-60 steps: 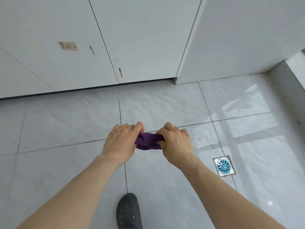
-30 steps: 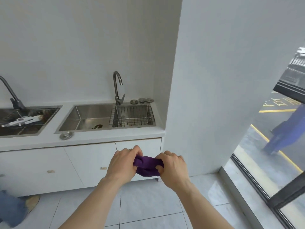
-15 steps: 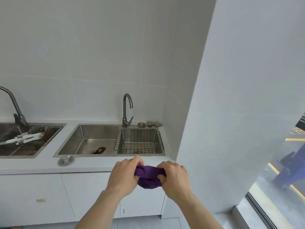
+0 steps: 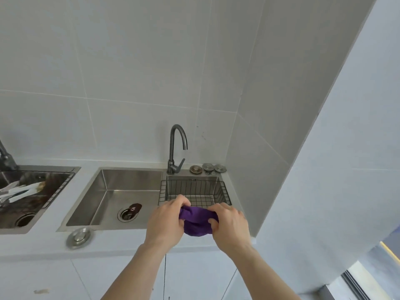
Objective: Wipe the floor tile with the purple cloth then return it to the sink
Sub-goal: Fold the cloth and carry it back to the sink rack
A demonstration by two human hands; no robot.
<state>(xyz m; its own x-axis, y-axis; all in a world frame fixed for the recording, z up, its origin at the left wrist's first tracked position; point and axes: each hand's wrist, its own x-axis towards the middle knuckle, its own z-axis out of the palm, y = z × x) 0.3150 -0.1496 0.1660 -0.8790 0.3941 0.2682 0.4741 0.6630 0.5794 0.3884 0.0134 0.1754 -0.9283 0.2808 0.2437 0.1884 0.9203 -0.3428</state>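
Observation:
A bunched purple cloth (image 4: 195, 223) is held between my left hand (image 4: 166, 224) and my right hand (image 4: 230, 226), both closed on it. They hover over the front edge of the steel sink (image 4: 121, 189), just in front of its black wire basket (image 4: 194, 190). Most of the cloth is hidden inside my fingers. The floor tile is out of view.
A dark curved tap (image 4: 176, 148) stands behind the sink, with three metal plugs (image 4: 207, 168) beside it. A loose strainer lid (image 4: 79, 237) lies on the white counter. A second sink (image 4: 28, 198) holding white items is at left. A wall (image 4: 313, 169) closes the right side.
The view has swung up from the floor to the counter. My hands, still gripping the cloth, have risen and moved forward to the sink's front edge.

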